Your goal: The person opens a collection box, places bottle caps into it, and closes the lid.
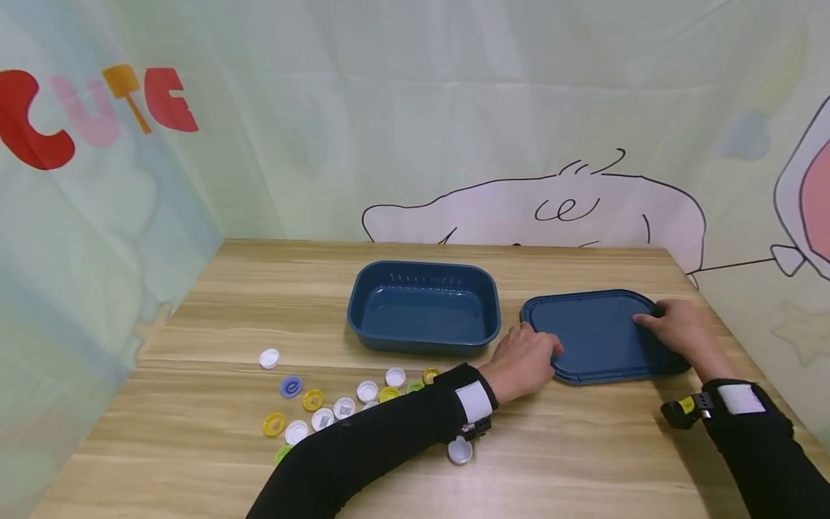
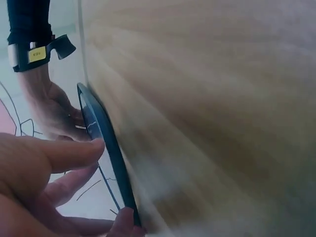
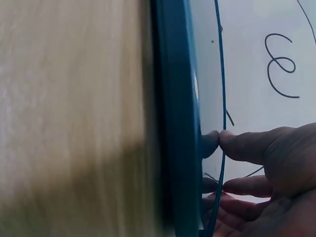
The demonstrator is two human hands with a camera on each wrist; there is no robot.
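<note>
On the right side of the table is a flat dark blue lid point(image 1: 593, 335) with rounded corners. The left hand point(image 1: 524, 360) holds its left end, arm reaching across in front. At the opposite end the right hand point(image 1: 684, 328) grips the rim, its thumb on the lid's upper side. The left wrist view shows the left thumb and fingers point(image 2: 74, 153) at the lid's edge point(image 2: 112, 153). In the right wrist view the right fingers point(image 3: 247, 186) meet the glossy lid point(image 3: 180, 118), which mirrors them. Whether the lid lies fully on the table cannot be told.
A deep dark blue basin point(image 1: 424, 342) stands left of the lid. Several bottle caps, white point(image 1: 269, 358), yellow point(image 1: 274, 424), blue point(image 1: 291, 387) and green, lie at the front left, some hidden by the left sleeve. A grey cap point(image 1: 460, 450) lies below the left wrist.
</note>
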